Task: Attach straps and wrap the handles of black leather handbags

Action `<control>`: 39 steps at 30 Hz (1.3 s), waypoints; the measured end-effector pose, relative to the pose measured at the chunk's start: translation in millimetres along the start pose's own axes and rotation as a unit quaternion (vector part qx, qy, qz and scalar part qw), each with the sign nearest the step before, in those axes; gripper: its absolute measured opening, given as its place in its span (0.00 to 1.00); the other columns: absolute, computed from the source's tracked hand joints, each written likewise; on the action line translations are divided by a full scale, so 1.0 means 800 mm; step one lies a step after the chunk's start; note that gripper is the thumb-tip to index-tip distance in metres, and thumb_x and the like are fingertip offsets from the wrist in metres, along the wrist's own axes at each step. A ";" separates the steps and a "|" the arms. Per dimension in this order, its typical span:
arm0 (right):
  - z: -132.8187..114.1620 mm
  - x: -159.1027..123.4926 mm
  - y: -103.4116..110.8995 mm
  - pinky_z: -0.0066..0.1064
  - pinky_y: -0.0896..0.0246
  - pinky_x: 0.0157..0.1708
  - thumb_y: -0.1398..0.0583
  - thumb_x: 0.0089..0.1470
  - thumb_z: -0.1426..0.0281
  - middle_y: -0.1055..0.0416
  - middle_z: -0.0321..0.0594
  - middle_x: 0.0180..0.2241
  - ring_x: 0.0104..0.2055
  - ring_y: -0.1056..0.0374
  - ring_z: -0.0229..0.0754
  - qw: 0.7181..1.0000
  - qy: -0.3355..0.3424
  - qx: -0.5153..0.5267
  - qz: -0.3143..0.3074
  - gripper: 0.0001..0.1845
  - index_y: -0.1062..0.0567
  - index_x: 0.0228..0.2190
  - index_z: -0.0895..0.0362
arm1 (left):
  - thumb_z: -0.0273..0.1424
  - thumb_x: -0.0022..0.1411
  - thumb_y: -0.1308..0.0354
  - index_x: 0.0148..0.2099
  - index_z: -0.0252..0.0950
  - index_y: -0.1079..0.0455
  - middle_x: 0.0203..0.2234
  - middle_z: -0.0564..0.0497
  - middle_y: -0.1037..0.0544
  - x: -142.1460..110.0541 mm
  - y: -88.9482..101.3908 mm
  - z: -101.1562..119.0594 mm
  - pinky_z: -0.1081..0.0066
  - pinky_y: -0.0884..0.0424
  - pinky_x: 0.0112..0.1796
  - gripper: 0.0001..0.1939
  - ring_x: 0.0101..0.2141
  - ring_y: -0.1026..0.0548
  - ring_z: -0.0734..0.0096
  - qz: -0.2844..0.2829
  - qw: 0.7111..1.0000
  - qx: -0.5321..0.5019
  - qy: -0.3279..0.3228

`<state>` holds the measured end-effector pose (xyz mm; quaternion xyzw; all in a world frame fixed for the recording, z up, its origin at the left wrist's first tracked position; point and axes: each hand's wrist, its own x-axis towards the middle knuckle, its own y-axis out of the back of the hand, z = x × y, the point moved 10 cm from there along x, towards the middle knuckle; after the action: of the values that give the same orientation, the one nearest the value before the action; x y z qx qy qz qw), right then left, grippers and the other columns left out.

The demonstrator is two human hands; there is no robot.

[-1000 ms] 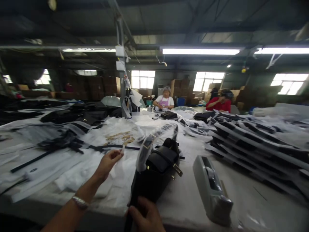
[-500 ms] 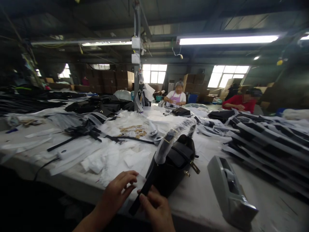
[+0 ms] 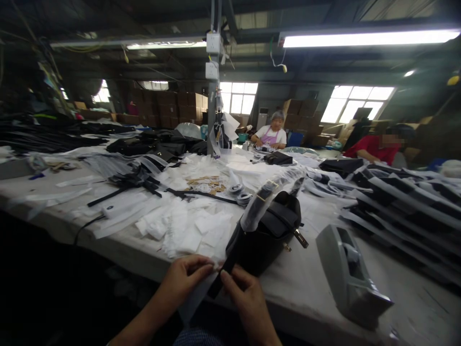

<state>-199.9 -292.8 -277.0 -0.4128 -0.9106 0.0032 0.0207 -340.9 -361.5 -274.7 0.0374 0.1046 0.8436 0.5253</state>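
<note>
A black handbag [image 3: 264, 245] lies tilted on the table near its front edge, its handle [image 3: 261, 204] wrapped in clear film. A black strap [image 3: 226, 269] runs from its near side toward me. My right hand [image 3: 247, 288] pinches that strap close to its free end. My left hand [image 3: 187, 276] is beside the strap, thumb and fingers pressed together on a thin white sheet [image 3: 194, 298] that hangs down below the fingers. The fingertips of both hands nearly meet at the strap, and the exact contact there is too small to make out.
A grey tape dispenser [image 3: 355, 278] stands right of the bag. Layered black and white pieces [image 3: 403, 221] are stacked behind it. Loose white sheets [image 3: 187, 226] and black straps [image 3: 137, 180] cover the left side. Two people sit across the table.
My left hand has closed on the white sheet and come up against the strap, and more of the sheet now hangs down. My right hand still grips the strap. The view has shifted.
</note>
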 end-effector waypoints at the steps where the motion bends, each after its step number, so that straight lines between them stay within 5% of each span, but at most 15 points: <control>1: -0.004 0.000 0.003 0.28 0.37 0.36 0.37 0.53 0.55 0.25 0.42 0.36 0.38 0.31 0.44 1.000 0.012 -0.004 -0.002 0.18 0.18 0.29 0.57 | 0.40 0.50 0.33 0.34 0.36 0.20 0.30 0.47 0.16 -0.001 0.005 -0.004 0.69 0.27 0.36 0.13 0.34 0.20 0.57 0.012 1.000 -0.014 0.017; 7: -0.003 -0.007 0.007 0.27 0.41 0.28 0.39 0.54 0.54 0.33 0.35 0.22 0.26 0.38 0.38 1.000 -0.018 -0.018 -0.016 0.20 0.18 0.35 0.58 | 0.35 0.41 0.26 0.32 0.35 0.25 0.24 0.53 0.19 -0.020 0.029 -0.037 0.75 0.30 0.29 0.16 0.27 0.22 0.68 0.040 0.988 -0.112 0.095; 11: -0.003 -0.010 0.012 0.27 0.42 0.29 0.38 0.53 0.54 0.35 0.34 0.22 0.27 0.38 0.39 0.998 -0.005 0.020 0.054 0.19 0.19 0.34 0.58 | 0.34 0.44 0.27 0.34 0.34 0.25 0.24 0.52 0.18 -0.035 0.034 -0.052 0.77 0.32 0.28 0.15 0.25 0.23 0.71 0.039 0.986 -0.126 0.101; 18: -0.008 -0.009 0.004 0.28 0.42 0.32 0.39 0.56 0.56 0.34 0.34 0.22 0.28 0.37 0.38 0.995 0.022 0.007 0.094 0.20 0.24 0.21 0.57 | 0.34 0.46 0.28 0.32 0.34 0.24 0.26 0.50 0.18 -0.049 0.030 -0.044 0.75 0.31 0.30 0.12 0.28 0.23 0.68 0.037 0.990 -0.103 0.092; 22: -0.014 -0.006 0.000 0.28 0.43 0.31 0.40 0.57 0.56 0.35 0.34 0.22 0.28 0.37 0.38 0.995 0.028 -0.032 0.087 0.20 0.25 0.22 0.57 | 0.37 0.46 0.28 0.32 0.34 0.23 0.26 0.49 0.18 -0.048 0.024 -0.040 0.75 0.31 0.28 0.14 0.27 0.22 0.67 0.036 0.989 -0.103 0.102; 30: -0.021 -0.005 0.001 0.27 0.42 0.30 0.41 0.57 0.56 0.33 0.35 0.24 0.29 0.35 0.39 0.991 0.050 -0.100 0.079 0.20 0.25 0.21 0.57 | 0.41 0.48 0.30 0.38 0.34 0.22 0.30 0.47 0.16 -0.045 -0.006 -0.040 0.73 0.29 0.32 0.18 0.31 0.20 0.63 0.022 0.978 -0.171 0.115; 34: -0.029 -0.009 0.024 0.29 0.39 0.33 0.44 0.59 0.54 0.28 0.40 0.28 0.32 0.33 0.43 0.981 0.080 -0.139 0.108 0.21 0.21 0.30 0.56 | 0.41 0.50 0.31 0.36 0.35 0.22 0.29 0.49 0.16 -0.026 -0.024 -0.024 0.74 0.30 0.33 0.15 0.31 0.21 0.65 0.024 0.978 -0.188 0.091; 39: -0.017 -0.010 0.054 0.30 0.37 0.28 0.44 0.56 0.49 0.29 0.38 0.21 0.24 0.33 0.43 0.983 0.020 -0.126 0.131 0.28 0.20 0.42 0.58 | 0.42 0.54 0.34 0.38 0.35 0.22 0.30 0.49 0.17 0.011 -0.053 0.008 0.74 0.30 0.32 0.15 0.32 0.22 0.66 0.000 0.976 -0.215 0.040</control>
<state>-161.5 -270.1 -264.7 -0.5282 -0.8409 -0.1170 -0.0134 -306.1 -334.6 -277.8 -0.1105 -0.0582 0.8472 0.5163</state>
